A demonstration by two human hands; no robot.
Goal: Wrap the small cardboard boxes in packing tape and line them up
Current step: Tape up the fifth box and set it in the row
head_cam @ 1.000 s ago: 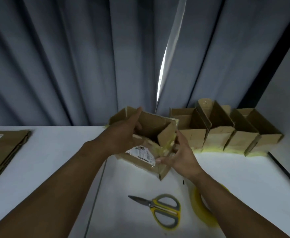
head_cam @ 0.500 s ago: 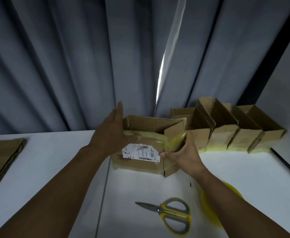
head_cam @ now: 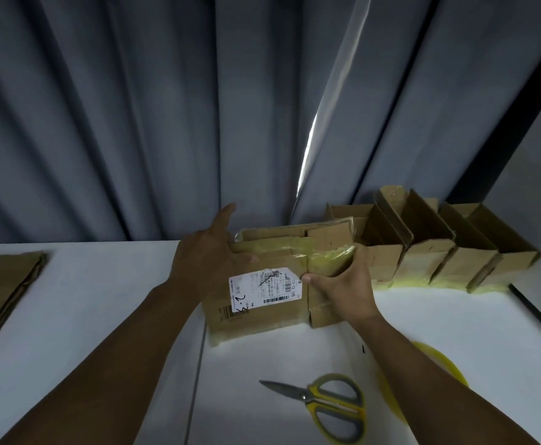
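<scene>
A small cardboard box (head_cam: 262,313) with a white shipping label and yellowish tape stands on the white table (head_cam: 86,316), just left of a row of several taped open boxes (head_cam: 423,261) along the curtain. My left hand (head_cam: 205,255) presses flat against the box's left side, fingers extended. My right hand (head_cam: 346,284) grips its right front corner, thumb on the front face. A yellow roll of packing tape (head_cam: 439,361) lies behind my right forearm, partly hidden.
Yellow-handled scissors (head_cam: 327,403) lie on the table near the front, blades pointing left. A stack of flattened cardboard (head_cam: 3,290) lies at the left edge. A grey curtain (head_cam: 166,123) hangs behind the table. The table's right edge runs close to the last box.
The box, held tilted above the table a second ago, has been turned upright and set down on the table beside the row. Both hands stay on it.
</scene>
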